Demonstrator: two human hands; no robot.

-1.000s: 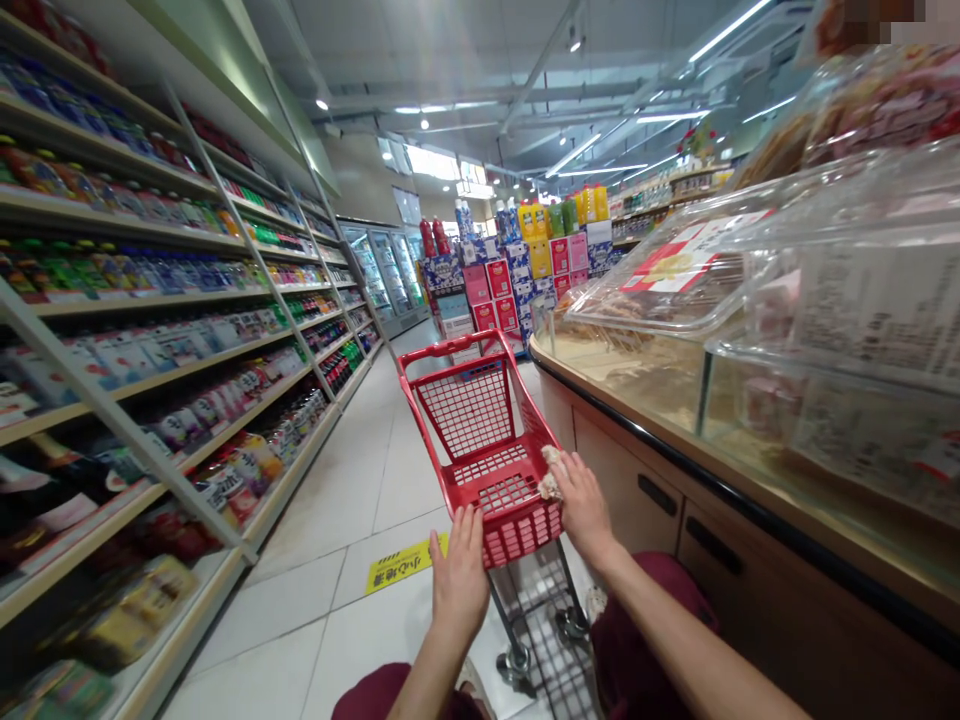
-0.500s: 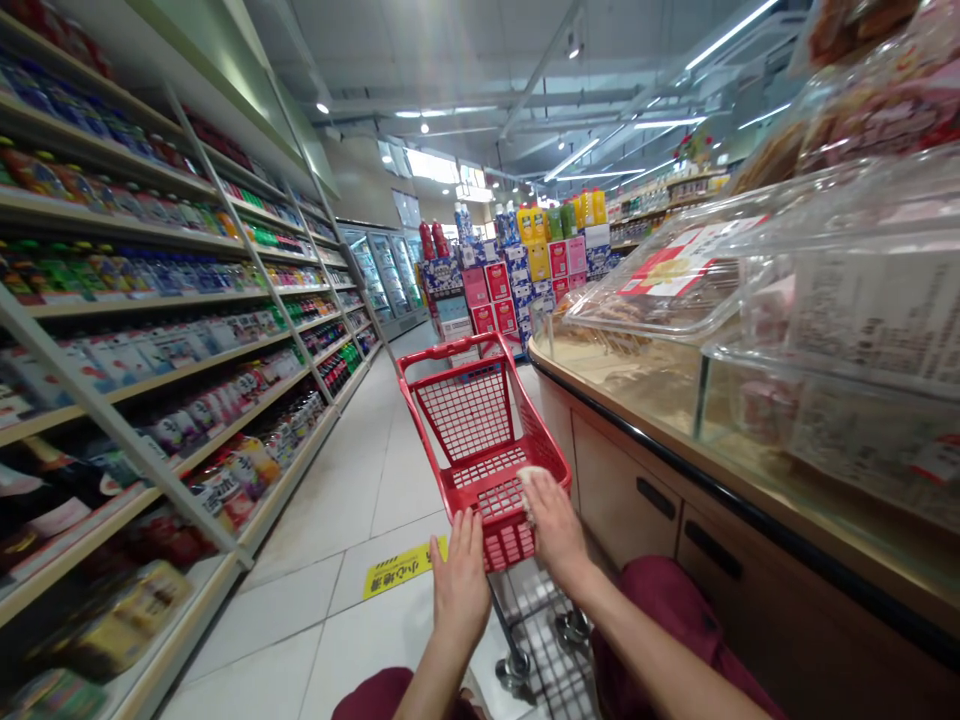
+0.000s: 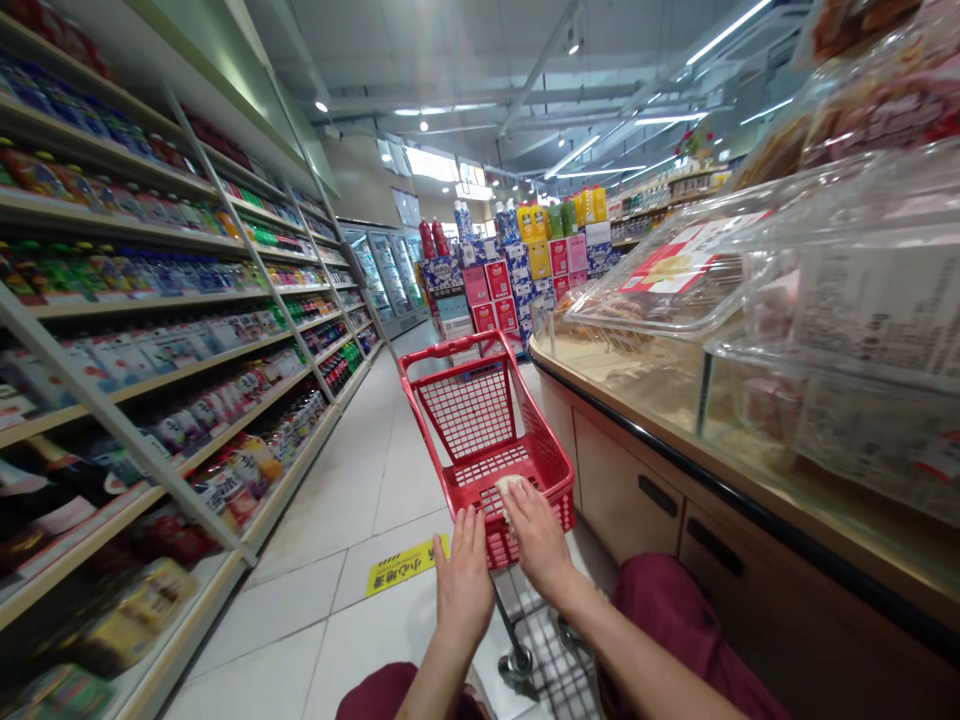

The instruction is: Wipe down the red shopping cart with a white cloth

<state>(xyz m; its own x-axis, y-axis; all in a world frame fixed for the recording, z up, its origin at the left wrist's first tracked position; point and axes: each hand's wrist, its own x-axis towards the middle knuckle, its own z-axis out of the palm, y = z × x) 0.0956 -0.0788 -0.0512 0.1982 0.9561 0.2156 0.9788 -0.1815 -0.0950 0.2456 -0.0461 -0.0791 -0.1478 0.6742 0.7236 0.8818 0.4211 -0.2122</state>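
A red plastic shopping cart [image 3: 537,453] stands in front of my knees, its handle at the far side. Against the near left corner of its basket rim rests my left hand [image 3: 463,575], fingers stretched out and holding nothing. My right hand [image 3: 541,545] presses a whitish cloth [image 3: 510,488] onto the near rim of the basket. Most of that cloth is hidden under the fingers. Inside the basket, the visible floor and slatted walls are bare red plastic.
Shelves of drinks [image 3: 172,300] run along the left. On the right is a wooden counter [image 3: 619,470] with clear food boxes [image 3: 675,270]. Stacked cartons [image 3: 491,300] stand beyond the cart. A yellow floor sticker [image 3: 405,567] lies left of my hands.
My right hand has slid left along the near rim with the cloth, closer to my left hand. The left hand stays on the corner.
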